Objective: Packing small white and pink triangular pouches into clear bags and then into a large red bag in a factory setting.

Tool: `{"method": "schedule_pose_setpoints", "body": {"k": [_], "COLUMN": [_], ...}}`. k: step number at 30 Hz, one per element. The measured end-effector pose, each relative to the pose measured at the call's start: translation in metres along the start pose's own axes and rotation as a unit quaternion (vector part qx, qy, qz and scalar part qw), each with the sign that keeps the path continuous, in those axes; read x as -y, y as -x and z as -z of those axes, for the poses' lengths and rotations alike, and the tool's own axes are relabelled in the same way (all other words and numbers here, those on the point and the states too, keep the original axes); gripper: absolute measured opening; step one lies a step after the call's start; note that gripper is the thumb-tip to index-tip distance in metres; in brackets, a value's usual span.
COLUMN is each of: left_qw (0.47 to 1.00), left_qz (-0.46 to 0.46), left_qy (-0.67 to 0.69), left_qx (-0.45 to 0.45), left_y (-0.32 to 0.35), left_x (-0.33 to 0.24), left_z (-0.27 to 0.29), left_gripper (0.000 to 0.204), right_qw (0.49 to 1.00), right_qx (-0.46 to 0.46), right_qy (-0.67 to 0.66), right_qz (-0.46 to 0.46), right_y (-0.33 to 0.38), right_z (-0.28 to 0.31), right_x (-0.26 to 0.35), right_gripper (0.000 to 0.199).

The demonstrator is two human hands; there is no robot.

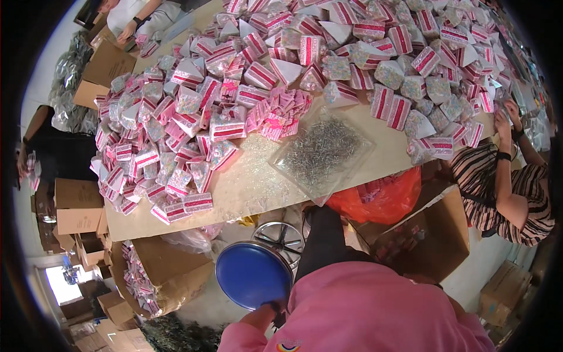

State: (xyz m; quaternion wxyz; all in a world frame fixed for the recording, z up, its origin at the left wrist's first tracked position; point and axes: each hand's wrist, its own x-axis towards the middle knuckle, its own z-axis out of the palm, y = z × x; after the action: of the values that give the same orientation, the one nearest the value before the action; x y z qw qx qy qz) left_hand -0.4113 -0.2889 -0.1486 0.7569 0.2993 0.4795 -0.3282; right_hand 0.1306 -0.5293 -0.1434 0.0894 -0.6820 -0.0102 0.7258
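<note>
My left hand comes out of a pink sleeve at the lower edge and rests at the near rim of a round blue stool seat. Its fingers curl by a small dark object that I cannot make out. My right hand is out of sight behind my pink top. Ahead, a long tan table carries a big heap of pink-and-white wedge-shaped packets. A clear bag of small metal pieces lies at the table's near edge.
An open cardboard box with more packets sits on the floor at left, another box and an orange bag at right. A person in a striped top works at the right; others are at the left and far end. Cartons are stacked at left.
</note>
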Motion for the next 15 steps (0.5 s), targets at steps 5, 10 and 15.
{"method": "schedule_pose_setpoints", "body": {"k": [5, 10, 15], "left_qw": [0.999, 0.905, 0.861], "left_qz": [-0.03, -0.383, -0.468], "left_qy": [-0.031, -0.027, 0.118], "left_qx": [0.003, -0.181, -0.16], "left_y": [0.07, 0.239, 0.351], "left_x": [-0.094, -0.239, -0.263], "left_z": [0.044, 0.063, 0.026], "left_gripper": [0.022, 0.026, 0.031], "right_qw": [0.988, 0.985, 0.984], "right_qx": [0.128, 0.123, 0.151], "right_qy": [0.007, 0.06, -0.036], "right_qz": [0.087, 0.101, 0.084], "right_y": [-0.047, 0.05, 0.113], "right_z": [0.008, -0.018, -0.027], "right_x": [-0.026, 0.091, 0.149], "right_gripper": [0.026, 0.022, 0.027]}}
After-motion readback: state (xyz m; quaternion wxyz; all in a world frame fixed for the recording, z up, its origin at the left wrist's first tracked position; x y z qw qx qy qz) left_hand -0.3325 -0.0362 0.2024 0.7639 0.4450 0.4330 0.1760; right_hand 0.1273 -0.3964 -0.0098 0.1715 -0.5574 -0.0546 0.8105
